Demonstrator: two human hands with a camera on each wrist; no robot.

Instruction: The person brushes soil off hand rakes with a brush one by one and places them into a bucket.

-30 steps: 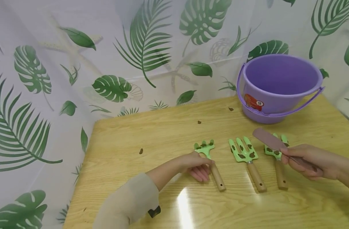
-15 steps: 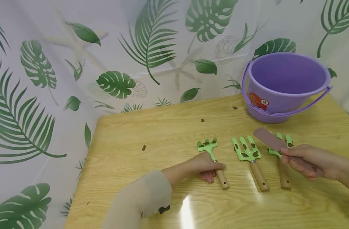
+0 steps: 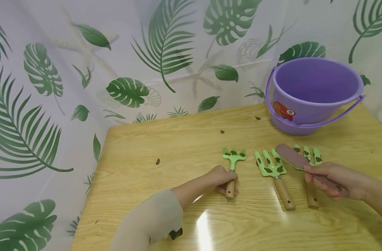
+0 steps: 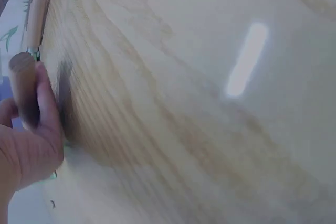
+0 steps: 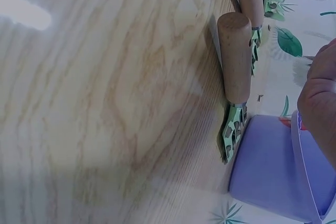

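Observation:
My left hand (image 3: 223,179) grips the wooden handle of a small green hand rake (image 3: 233,158) with brown specks on its prongs. In the left wrist view the rake's handle (image 4: 23,85) shows above the tabletop, a dark shadow beside it. My right hand (image 3: 336,179) holds a flat mauve-brown strip (image 3: 291,156) with a rounded end, pinched under the thumb. Below that strip lies a green garden tool (image 3: 313,195), its head partly covered. Between the hands a green hand fork (image 3: 283,193) with brown patches lies on the table.
A purple bucket (image 3: 286,130) stands at the back right, its handle hanging at the front. Brown bits (image 3: 157,161) are scattered on the wooden table (image 3: 131,188). A leaf-print sheet (image 3: 178,52) hangs behind the table.
My left hand has closed around the rake's handle and turned it more upright in view. The mauve-brown strip in my right hand has shifted slightly left.

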